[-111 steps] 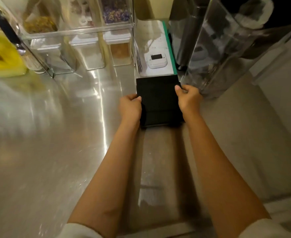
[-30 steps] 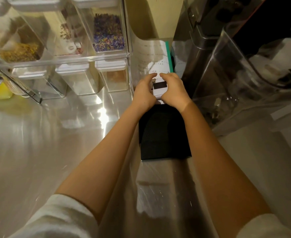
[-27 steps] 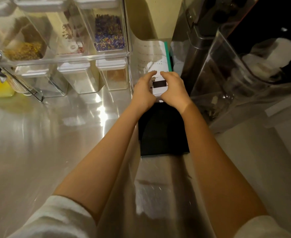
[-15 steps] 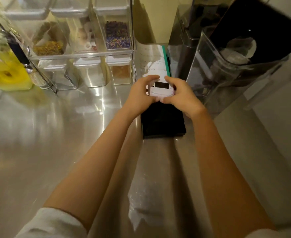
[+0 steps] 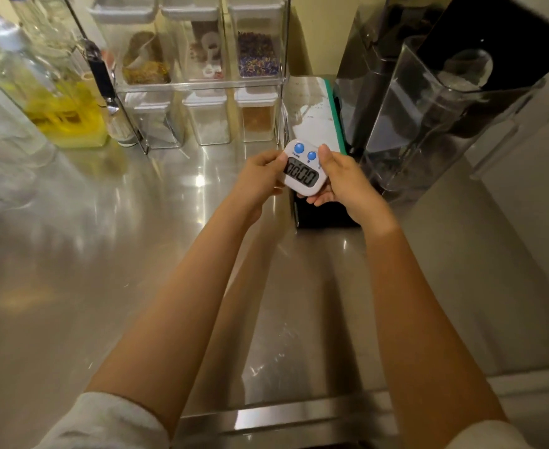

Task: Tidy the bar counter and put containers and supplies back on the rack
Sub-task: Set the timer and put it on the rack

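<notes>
A white timer (image 5: 302, 171) with blue buttons is gripped at its edges by the left hand (image 5: 258, 179) and the right hand (image 5: 344, 183), held above the steel counter (image 5: 137, 254), over a black box (image 5: 325, 215) near the clear rack (image 5: 202, 89).

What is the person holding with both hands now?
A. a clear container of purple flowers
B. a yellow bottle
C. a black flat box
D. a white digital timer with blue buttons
D: the left hand and right hand grip the white timer, its display facing up.
</notes>
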